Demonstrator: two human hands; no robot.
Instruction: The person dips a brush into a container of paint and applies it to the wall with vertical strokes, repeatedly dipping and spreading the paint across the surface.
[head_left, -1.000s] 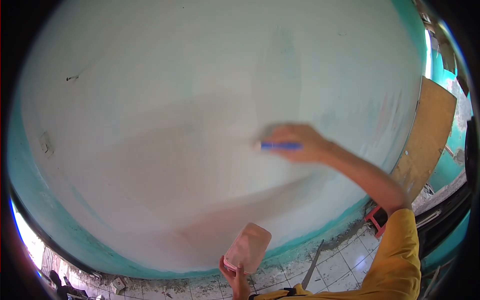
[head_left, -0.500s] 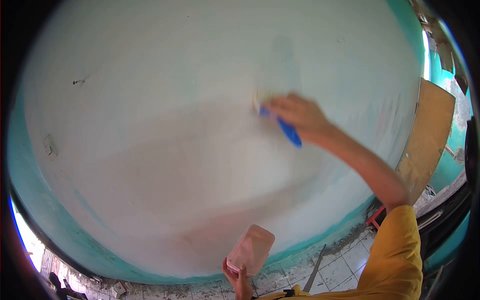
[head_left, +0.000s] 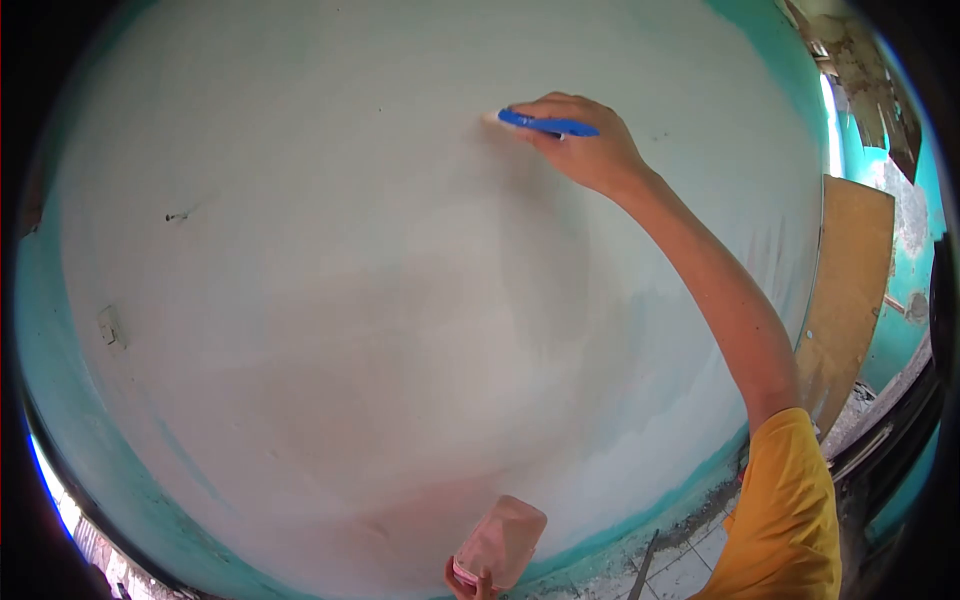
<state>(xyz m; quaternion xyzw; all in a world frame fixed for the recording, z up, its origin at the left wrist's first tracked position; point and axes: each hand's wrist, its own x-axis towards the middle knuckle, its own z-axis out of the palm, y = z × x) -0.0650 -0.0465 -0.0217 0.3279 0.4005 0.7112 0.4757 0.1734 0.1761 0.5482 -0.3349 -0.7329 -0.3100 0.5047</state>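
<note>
My right hand (head_left: 598,150) is raised high, its fingers wrapped round a paintbrush (head_left: 548,124) with a blue handle. The brush's pale bristles are at the wall (head_left: 400,200), pointing left, partly hidden by the hand. Whitish paint covers most of this wall, with turquoise showing at its edges. Low in the view, my left hand (head_left: 470,580) grips a pink rectangular container (head_left: 503,540) by its near end. The container is tilted, and I cannot make out what is inside it.
A brown board (head_left: 850,290) leans at the wall's right edge. A nail (head_left: 177,217) sticks out on the left, above a small wall fitting (head_left: 109,326). White floor tiles (head_left: 682,574) and a dark stick (head_left: 648,562) show at the bottom right.
My right hand has moved up the wall with the paintbrush, and the handle has swung closer to level. The container sits lower in the view, as the camera has tilted upward.
</note>
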